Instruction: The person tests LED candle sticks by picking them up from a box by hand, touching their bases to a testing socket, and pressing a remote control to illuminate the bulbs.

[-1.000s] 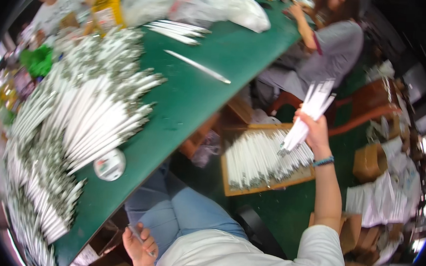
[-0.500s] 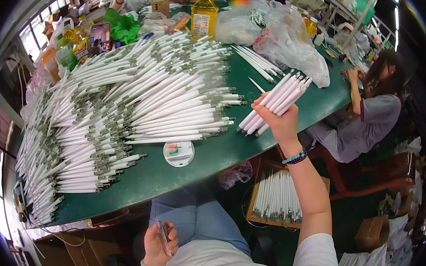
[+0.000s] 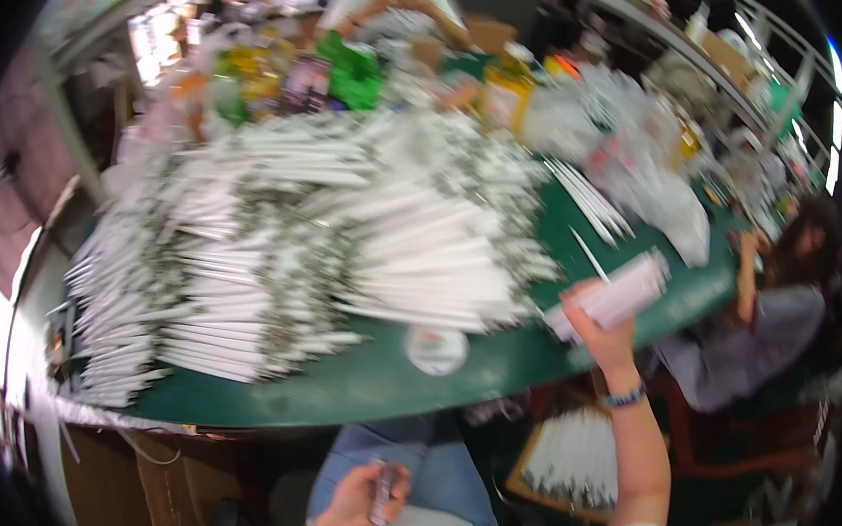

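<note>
My right hand (image 3: pixel 601 332) is wrapped round a bundle of pale pinkish-white pen-like sticks (image 3: pixel 629 287), held above the right part of the green table. A single white stick (image 3: pixel 590 254) lies just beyond it, pointing away. My left hand (image 3: pixel 358 500) is low over my lap, its fingers closed on a small clear, narrow piece (image 3: pixel 384 493); blur hides its exact kind. Left of the bundle spreads a large layered pile of white pen-like sticks (image 3: pixel 422 253) with greyish ends. A round white dish (image 3: pixel 437 351) with something small on it sits by the near table edge.
A wooden-edged tray of white sticks (image 3: pixel 574 458) is below the table by my right arm. Plastic bags (image 3: pixel 637 151), a yellow-liquid bottle (image 3: pixel 506 94) and a green bag (image 3: pixel 349 69) line the far side. One person (image 3: pixel 386 13) sits opposite, another (image 3: pixel 768 320) at right.
The whole view has shifted and blurred, so the table sits farther right and lower in the picture. Both hands still hold the same things; the bundle is tilted more toward level.
</note>
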`<state>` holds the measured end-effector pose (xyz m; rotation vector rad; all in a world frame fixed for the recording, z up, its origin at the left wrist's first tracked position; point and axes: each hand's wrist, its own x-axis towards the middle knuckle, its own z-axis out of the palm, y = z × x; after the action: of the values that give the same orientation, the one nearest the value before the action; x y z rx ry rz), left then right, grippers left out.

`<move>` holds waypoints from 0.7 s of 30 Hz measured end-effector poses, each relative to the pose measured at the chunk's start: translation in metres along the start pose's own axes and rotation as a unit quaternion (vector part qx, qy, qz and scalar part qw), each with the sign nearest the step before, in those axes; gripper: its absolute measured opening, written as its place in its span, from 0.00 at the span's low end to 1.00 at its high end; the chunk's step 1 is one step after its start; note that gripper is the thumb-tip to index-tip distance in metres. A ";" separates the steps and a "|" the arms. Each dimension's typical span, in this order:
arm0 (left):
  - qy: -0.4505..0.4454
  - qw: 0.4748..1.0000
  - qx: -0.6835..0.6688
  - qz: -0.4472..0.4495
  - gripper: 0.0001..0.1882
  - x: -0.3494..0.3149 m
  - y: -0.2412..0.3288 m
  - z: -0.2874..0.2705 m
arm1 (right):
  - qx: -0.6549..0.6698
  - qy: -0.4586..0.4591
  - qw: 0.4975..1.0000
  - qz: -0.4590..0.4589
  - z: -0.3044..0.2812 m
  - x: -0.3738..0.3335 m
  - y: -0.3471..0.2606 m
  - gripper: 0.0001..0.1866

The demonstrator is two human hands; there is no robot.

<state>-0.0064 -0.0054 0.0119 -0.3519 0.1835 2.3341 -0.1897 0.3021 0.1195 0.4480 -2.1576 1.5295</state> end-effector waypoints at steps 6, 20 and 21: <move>-0.030 0.998 0.024 -0.045 0.20 -0.002 -0.008 0.007 | -0.048 0.037 0.997 0.040 0.010 -0.010 -0.024 0.07; -0.045 0.996 0.035 -0.062 0.20 0.004 -0.005 0.010 | -0.003 -0.005 0.999 0.053 0.009 -0.001 -0.017 0.08; -0.042 0.997 0.031 -0.063 0.20 0.003 -0.004 0.009 | -0.004 0.010 0.998 0.055 0.008 0.000 -0.016 0.08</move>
<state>-0.0071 0.0019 0.0196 -0.2284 0.1871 2.2093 -0.1828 0.2888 0.1301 0.3147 -2.2054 1.5761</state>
